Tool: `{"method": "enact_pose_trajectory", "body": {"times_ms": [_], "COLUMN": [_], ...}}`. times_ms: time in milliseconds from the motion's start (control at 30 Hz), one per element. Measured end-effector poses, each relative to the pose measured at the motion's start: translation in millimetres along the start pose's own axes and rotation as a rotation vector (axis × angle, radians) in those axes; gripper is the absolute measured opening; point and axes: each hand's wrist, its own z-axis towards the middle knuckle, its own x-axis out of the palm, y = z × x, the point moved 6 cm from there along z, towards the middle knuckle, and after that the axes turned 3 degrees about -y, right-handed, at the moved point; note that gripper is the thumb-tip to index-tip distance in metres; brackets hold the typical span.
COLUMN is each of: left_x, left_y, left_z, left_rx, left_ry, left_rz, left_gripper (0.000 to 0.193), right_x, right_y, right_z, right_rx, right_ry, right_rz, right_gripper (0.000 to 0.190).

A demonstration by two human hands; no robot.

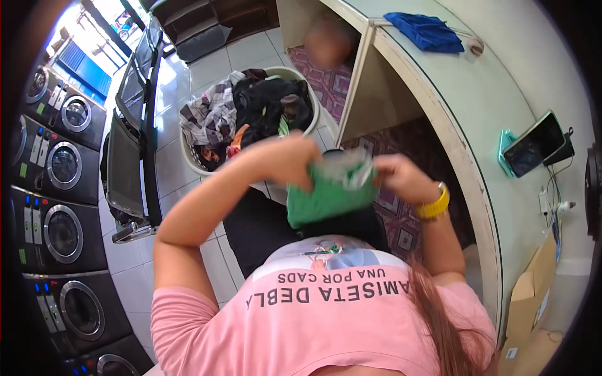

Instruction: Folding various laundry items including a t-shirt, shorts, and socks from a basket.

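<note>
Before my body, over my lap, I see a green cloth item (329,197), blurred, with whitish translucent material along its upper edge. My left hand (294,160) is at its left upper corner, the fingers bent over the cloth. On the other side my right hand (400,176), with a yellow watch on the wrist, pinches the right upper edge by the whitish part. Just beyond my left hand stands a white plastic laundry basket (314,113) heaped with clothes, among them a plaid shirt (211,115) and black garments (254,103).
Stacked front-loading machines (66,235) line the left side, with a metal-framed bench (127,155) nearer. A glass-topped counter (489,94) curves along the right, bearing a folded blue cloth (423,32), a device on a stand (534,143) and cardboard (531,286). A person's blurred head (328,44) is beyond the basket.
</note>
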Motion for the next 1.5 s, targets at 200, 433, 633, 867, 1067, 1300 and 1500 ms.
{"method": "enact_pose_trajectory", "body": {"times_ms": [200,433,633,867,1067,1300,1500], "left_x": [-87,15,140,135,184,243,198], "left_y": [-8,-8,29,71,180,205,173], "left_z": [4,-25,-24,3,100,94,67], "left_rx": [0.087,0.354,0.35,0.106,-0.375,-0.63,-0.665], "left_ry": [-0.838,-0.919,-0.582,-0.186,-0.8,-0.668,-0.516], "left_rz": [-0.229,0.027,-0.098,-0.906,-1.078,-0.863,-1.285], "left_gripper": [0.028,0.027,0.022,0.021,0.047,0.065,0.042], "right_x": [-77,-25,69,50,6,65,13], "right_y": [60,52,-65,-88,-189,-245,-96], "right_z": [17,-26,-99,-69,-5,-9,36], "right_rx": [-0.222,-0.45,-0.129,0.142,0.568,0.616,0.181], "right_ry": [-0.674,-0.632,-0.375,-0.328,-0.566,-0.454,-0.525], "right_rz": [-0.153,-0.61,-0.536,-0.084,-0.188,0.61,0.537], "right_gripper": [0.027,0.037,0.027,0.01,0.016,0.044,0.034]}}
